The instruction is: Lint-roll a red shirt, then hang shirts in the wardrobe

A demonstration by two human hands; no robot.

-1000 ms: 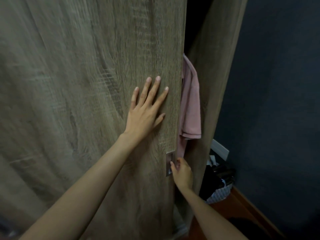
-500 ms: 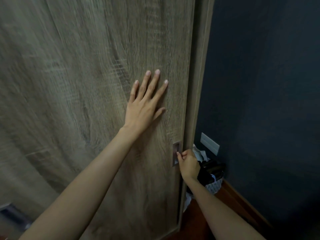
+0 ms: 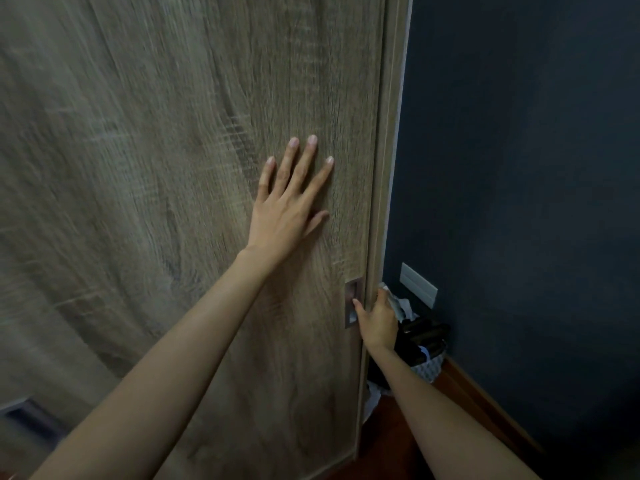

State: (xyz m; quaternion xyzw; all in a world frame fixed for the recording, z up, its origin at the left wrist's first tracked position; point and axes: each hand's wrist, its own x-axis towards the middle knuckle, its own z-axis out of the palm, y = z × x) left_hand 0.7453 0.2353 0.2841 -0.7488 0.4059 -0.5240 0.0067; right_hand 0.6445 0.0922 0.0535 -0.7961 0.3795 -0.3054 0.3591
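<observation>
Now closing up, by the look of it: hanging seemingly done, no shirt anywhere in view, presumably shut away inside. Far left, only the wood-grain wardrobe door (image 3: 156,168), filling most of the frame. Further right, left hand (image 3: 287,209) pressed flat on the panel, fingers spread wide, holding nothing. Lower right, right hand (image 3: 377,320) at the recessed handle (image 3: 353,303), thumb hooked into the pull, other fingers loosely curled past the door's edge at the wardrobe frame (image 3: 391,133), no gap showing. Beyond, dark wall (image 3: 519,168) and basket (image 3: 429,368) on the floor. Next, probably: let go, pull both hands clear.
</observation>
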